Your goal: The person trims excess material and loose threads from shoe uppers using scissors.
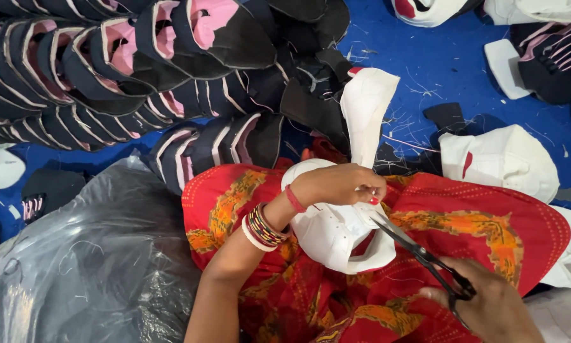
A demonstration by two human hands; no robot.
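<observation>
My left hand (339, 184) grips a white cap (330, 232) that rests on my lap, over red and orange patterned cloth (489, 228). Bangles and a red thread circle that wrist. My right hand (489, 305) at the lower right holds black scissors (419, 254), whose blades point up-left and touch the cap's edge just below my left fingers. A white peak piece (365, 108) stands up behind the cap.
Rows of nested black and pink caps (107, 70) fill the upper left on a blue floor (438, 63). A grey plastic bag (82, 267) lies at the lower left. More white caps (501, 159) and a black cap (552, 57) lie to the right, with thread scraps around.
</observation>
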